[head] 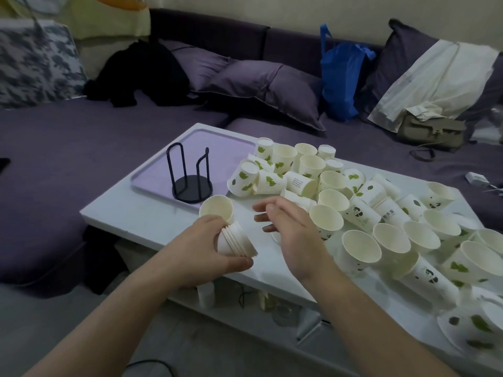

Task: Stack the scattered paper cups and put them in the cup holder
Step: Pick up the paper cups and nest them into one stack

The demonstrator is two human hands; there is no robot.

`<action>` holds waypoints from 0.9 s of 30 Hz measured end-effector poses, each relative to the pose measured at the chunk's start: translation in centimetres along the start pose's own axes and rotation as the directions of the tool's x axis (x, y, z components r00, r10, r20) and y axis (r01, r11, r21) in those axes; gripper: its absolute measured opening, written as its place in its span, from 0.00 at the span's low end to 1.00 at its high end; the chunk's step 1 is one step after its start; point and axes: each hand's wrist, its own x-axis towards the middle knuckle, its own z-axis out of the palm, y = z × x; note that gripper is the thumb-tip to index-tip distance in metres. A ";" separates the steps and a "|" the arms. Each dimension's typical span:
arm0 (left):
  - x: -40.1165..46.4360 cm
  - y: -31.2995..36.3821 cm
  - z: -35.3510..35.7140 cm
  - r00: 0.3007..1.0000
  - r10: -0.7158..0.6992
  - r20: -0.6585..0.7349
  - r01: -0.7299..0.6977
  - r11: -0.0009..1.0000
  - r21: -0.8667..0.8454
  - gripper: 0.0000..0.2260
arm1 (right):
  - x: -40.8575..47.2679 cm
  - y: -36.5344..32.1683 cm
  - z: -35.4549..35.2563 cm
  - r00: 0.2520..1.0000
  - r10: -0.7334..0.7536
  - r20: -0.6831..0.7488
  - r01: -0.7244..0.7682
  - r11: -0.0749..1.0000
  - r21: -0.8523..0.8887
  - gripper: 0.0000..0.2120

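1. While the left hand curls its fingers and thumb round a nested stack of cups, the stack lies tilted, its open mouth pointing up and away toward the cup holder, its long axis running from the palm toward that holder.
2. Just right of the stack, the right hand hovers with fingers loosely bent and slightly apart, holding nothing; the fingertips point toward the stack's mouth.
3. The loose cups lie scattered right of the cup holder, on their sides or mouth-up, many touching one another. The nearest one lies just beside the right hand, on the side away from the stack, so that hand is the nearer for the next pick.
4. Beyond the stack stands the black wire cup holder, upright and empty, on a lilac tray on the white table. Nothing lies between stack and holder, so the path looks open; its two wire loops probably call for a lowering from above.
5. Behind the holder stretch a purple sofa, cushions and a blue bag.
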 end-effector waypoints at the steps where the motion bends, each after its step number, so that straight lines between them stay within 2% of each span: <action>1: 0.1 0.1 0.2 1.000 -0.007 0.012 0.007 1.000 0.013 0.33 | 0.1 0.0 0.0 1.000 0.001 -0.002 -0.001 1.000 0.005 0.16; 4: 0.4 0.3 0.6 0.999 0.027 -0.017 -0.027 0.999 0.023 0.32 | 0.1 0.2 -0.3 1.000 0.008 -0.010 -0.007 1.000 0.019 0.15; 6: 0.2 0.6 0.4 0.994 0.085 -0.074 -0.086 0.996 -0.013 0.28 | 0.1 0.3 -0.5 1.000 0.009 -0.019 -0.009 1.000 0.015 0.14; 9: -0.4 1.0 -0.6 0.983 0.140 -0.117 -0.158 0.975 -0.157 0.26 | 0.2 0.2 -0.9 0.999 -0.008 -0.050 0.006 1.000 -0.031 0.11; 10: -0.7 1.0 -1.0 0.983 0.146 -0.110 -0.167 0.961 -0.219 0.28 | 0.2 0.2 -1.1 0.998 -0.020 -0.057 0.016 0.998 -0.066 0.11; 11: -1.0 1.1 -1.3 0.985 0.150 -0.090 -0.170 0.945 -0.281 0.31 | 0.3 0.2 -1.2 0.998 -0.032 -0.051 0.025 0.993 -0.116 0.16; 13: -1.4 1.1 -1.5 0.985 0.168 -0.044 -0.173 0.913 -0.370 0.33 | 0.4 0.0 -1.5 0.999 -0.045 0.011 0.046 0.980 -0.191 0.30; 16: -1.9 1.3 -1.6 0.973 0.229 0.012 -0.198 0.864 -0.463 0.30 | 0.2 -0.3 -2.1 0.978 -0.013 0.207 0.039 0.992 -0.124 0.39; 18: -2.1 1.6 -1.7 0.962 0.270 0.041 -0.212 0.832 -0.512 0.26 | 0.1 -0.5 -2.8 0.937 0.035 0.347 -0.029 0.999 -0.021 0.41; 20: -2.4 1.9 -1.8 0.953 0.293 0.083 -0.204 0.816 -0.541 0.23 | -0.1 -0.5 -3.3 0.912 0.051 0.407 -0.056 0.998 0.000 0.36; 23: -2.6 2.2 -1.6 0.958 0.278 0.073 -0.188 0.799 -0.571 0.19 | -0.1 -0.3 -3.6 0.945 0.073 0.318 -0.041 0.993 -0.108 0.24; 27: -2.3 2.1 -1.4 0.987 0.162 -0.025 -0.145 0.790 -0.596 0.18 | 0.2 -0.5 -4.4 0.999 0.038 -0.020 -0.040 0.989 -0.141 0.18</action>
